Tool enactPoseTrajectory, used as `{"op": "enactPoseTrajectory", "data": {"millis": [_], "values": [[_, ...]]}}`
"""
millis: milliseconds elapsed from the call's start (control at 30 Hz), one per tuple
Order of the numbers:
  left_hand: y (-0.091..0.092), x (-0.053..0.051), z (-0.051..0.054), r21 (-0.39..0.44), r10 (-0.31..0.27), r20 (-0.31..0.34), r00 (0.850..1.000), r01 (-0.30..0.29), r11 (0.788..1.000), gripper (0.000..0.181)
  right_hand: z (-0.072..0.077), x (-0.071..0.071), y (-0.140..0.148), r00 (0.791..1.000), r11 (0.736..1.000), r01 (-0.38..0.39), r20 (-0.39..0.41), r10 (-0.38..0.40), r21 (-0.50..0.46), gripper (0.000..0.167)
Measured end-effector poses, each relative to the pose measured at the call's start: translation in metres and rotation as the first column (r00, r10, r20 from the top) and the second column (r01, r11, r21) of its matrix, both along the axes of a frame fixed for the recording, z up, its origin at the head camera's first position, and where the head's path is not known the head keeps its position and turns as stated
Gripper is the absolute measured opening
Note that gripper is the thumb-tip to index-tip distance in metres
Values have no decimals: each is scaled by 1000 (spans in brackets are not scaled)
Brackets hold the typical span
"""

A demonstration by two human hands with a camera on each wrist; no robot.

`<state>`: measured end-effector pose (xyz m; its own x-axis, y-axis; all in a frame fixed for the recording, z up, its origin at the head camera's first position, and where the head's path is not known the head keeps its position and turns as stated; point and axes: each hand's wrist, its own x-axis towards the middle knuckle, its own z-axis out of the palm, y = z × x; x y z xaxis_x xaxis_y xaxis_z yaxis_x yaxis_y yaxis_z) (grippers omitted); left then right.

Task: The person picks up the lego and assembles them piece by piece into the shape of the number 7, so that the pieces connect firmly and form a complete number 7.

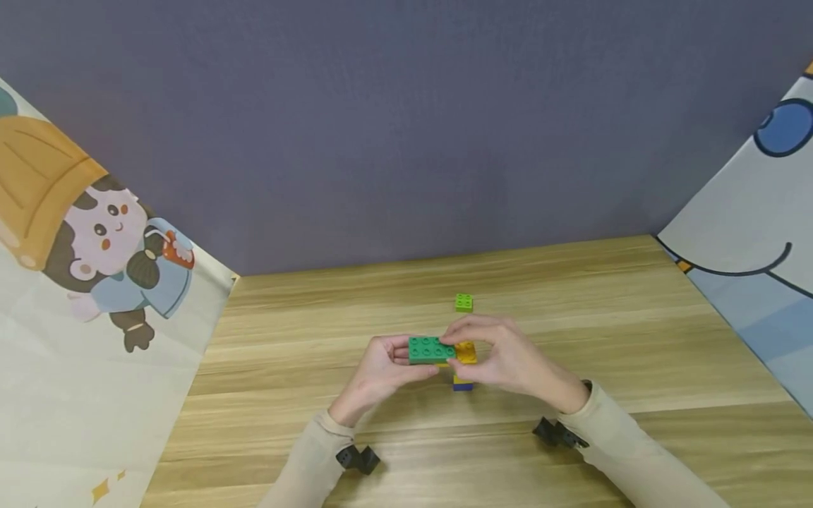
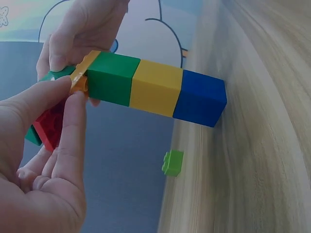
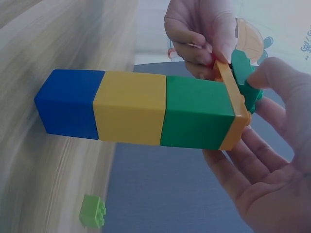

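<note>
A tower of a blue block (image 2: 201, 98), a yellow block (image 2: 156, 88) and a green block (image 2: 112, 77) stands upright on the table. On top lies a flat orange plate brick (image 3: 233, 102) that juts out to the left. My left hand (image 1: 381, 370) pinches the jutting end of this plate between thumb and finger. Over the plate sits a long green brick (image 1: 423, 350), slightly tilted in the right wrist view; my right hand (image 1: 502, 356) grips its right end with thumb and fingers. A red brick (image 2: 50, 127) shows by my left fingers, partly hidden.
A small lime-green brick (image 1: 464, 303) rests on the wooden table (image 1: 286, 310) behind the tower. A dark grey panel (image 1: 406, 141) rises at the back, with printed panels (image 1: 76, 367) along the sides.
</note>
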<state>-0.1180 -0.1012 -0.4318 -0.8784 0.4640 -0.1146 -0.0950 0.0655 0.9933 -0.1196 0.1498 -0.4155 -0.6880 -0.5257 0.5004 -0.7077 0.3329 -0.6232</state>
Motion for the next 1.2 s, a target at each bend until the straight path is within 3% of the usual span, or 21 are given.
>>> {"op": "enactPoseTrajectory", "data": {"millis": [233,433,633,967,1200], "values": [[-5,0,3,45,-45,52,998,43,998,48,0,-1,-1,1000,1000,-19,-15,19,-12,35],[-8,0,6,87,-64,58,996,58,994,47,-2,-1,-1,999,1000,-27,-40,26,-16,34],[-6,1,10,90,-44,62,997,39,995,50,-2,0,-1,998,999,-29,-49,28,-17,34],[-1,-1,12,77,22,165,986,-35,996,43,-3,2,0,999,1000,-10,-36,10,6,36],[0,-1,11,101,23,197,980,-44,994,43,-7,2,2,1000,1000,-17,-2,17,-16,37]]}}
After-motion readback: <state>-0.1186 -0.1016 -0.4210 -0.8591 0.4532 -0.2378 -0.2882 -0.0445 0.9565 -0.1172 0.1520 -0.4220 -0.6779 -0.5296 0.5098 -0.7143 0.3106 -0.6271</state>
